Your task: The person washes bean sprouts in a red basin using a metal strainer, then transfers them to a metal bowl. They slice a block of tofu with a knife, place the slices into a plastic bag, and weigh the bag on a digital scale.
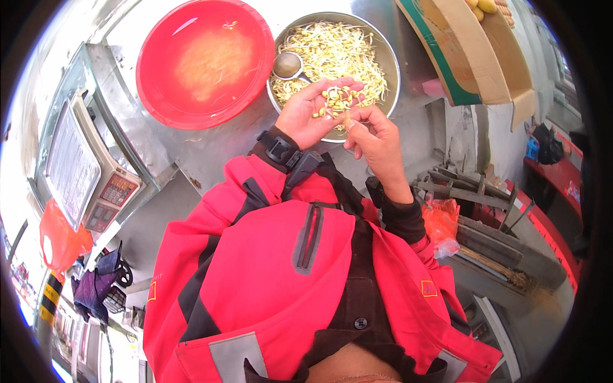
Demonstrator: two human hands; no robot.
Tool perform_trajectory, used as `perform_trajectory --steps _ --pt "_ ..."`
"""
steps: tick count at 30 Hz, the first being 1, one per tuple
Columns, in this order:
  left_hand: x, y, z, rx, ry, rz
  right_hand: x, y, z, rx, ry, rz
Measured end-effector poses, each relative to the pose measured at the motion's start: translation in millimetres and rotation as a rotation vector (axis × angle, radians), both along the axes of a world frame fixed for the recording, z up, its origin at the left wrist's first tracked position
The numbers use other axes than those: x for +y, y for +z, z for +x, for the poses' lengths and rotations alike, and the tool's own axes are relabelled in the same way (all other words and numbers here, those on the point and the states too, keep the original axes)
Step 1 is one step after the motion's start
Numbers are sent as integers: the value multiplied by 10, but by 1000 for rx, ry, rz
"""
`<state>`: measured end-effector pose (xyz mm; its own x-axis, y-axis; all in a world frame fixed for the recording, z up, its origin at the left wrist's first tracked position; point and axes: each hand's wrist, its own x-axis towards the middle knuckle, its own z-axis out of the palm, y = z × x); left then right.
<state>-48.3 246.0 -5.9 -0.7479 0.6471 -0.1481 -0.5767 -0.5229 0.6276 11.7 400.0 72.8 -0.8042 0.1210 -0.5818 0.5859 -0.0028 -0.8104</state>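
My left hand [306,107] is turned palm up over the near side of a metal basin. Several bean sprouts [337,100] with yellow heads rest in its palm and along the fingers. Close against it, the thumb and forefinger of my right hand [376,136] pinch a small pale piece, too small to identify. Below both hands, the round metal basin [396,76] is heaped with bean sprouts [335,43]. A metal ladle [287,65] lies at the basin's left side, its handle partly hidden behind my left hand.
A red plastic basin [158,95] of water, with a few loose sprouts, stands left of the metal one. Farther left is a weighing scale [103,191] with a flat pan. An open cardboard box [483,62] is at upper right. A red plastic bag [439,220] hangs by my right forearm.
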Motion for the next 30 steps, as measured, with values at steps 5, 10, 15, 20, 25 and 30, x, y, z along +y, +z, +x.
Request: perform_trajectory --steps 5,10,15,20,25,30 --pt "99 -37 -75 -737 -37 369 285 -67 178 45 -155 -54" --pt "137 -25 -45 -776 -71 407 975 -217 572 71 -433 3" --pt "176 -16 -18 -774 -120 356 1790 -574 1173 -80 -590 149" --pt "255 6 55 -806 -145 331 2336 -1062 1705 -217 -589 231" --pt "300 67 111 -799 -145 276 2578 -1335 1907 -332 -525 370" --pt "325 61 147 -804 -153 284 2730 -1611 1977 -335 -408 663"
